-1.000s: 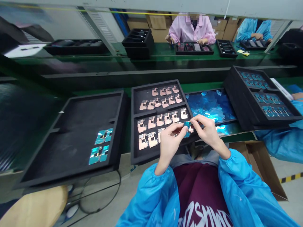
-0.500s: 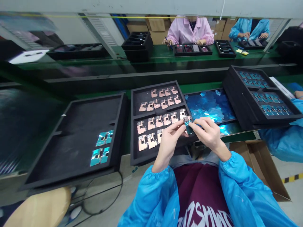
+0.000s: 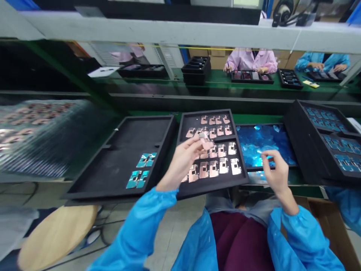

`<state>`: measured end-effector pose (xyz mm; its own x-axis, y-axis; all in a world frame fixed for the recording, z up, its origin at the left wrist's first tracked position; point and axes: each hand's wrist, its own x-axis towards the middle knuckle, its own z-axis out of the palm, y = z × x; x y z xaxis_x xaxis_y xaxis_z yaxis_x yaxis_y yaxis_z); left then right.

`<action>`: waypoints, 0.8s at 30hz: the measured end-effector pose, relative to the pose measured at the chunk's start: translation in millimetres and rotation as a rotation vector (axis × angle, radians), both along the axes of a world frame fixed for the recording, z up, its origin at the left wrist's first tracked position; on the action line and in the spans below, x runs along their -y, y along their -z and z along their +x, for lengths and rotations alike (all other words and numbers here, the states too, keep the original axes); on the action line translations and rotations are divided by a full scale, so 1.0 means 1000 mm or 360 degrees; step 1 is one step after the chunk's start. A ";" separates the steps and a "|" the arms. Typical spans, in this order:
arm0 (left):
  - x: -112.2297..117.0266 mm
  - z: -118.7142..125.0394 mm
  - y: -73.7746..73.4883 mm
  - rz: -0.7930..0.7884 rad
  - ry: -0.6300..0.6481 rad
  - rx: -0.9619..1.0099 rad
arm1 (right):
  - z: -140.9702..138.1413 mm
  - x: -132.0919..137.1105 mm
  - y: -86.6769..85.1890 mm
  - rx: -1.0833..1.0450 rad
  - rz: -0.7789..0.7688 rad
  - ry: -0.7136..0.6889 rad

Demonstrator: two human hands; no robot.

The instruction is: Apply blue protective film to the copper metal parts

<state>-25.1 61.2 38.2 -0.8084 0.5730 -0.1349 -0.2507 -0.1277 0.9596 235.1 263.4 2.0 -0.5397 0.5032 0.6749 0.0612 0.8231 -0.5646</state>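
Copper plate (image 3: 207,143) pinched in the left hand's grip (image 3: 183,162) (right hand (image 3: 275,169) open, above blue film (image 3: 254,141)).

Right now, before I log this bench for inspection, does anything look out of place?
The shiny blue film pieces lie in a loose, overlapping heap in their tray, which looks odd beside the copper-coloured plates set in neat rows.

Inside an electronics factory, a worker in a pink smock (image 3: 251,60) and a worker in a blue smock (image 3: 321,62) are sitting at a green assembly bench (image 3: 220,77), while black foam trays (image 3: 126,150) are holding rows of electronic components (image 3: 214,168).
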 end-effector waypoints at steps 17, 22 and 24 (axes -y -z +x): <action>-0.071 -0.176 0.017 -0.1250 -0.0019 -0.1098 | -0.060 -0.141 -0.014 0.1046 0.0291 0.0235; -0.028 -0.188 0.018 -0.1350 0.0144 -0.1736 | -0.161 -0.199 -0.010 0.1304 0.0265 -0.0002; -0.013 -0.192 0.027 -0.1348 0.0070 -0.1876 | -0.216 -0.220 0.004 0.1413 0.0192 -0.0167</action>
<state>-217.4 73.7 11.7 -0.6708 0.6873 0.2787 0.7332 0.5577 0.3892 18.9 483.9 -2.2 -0.9265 0.3748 0.0328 0.3548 0.8995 -0.2550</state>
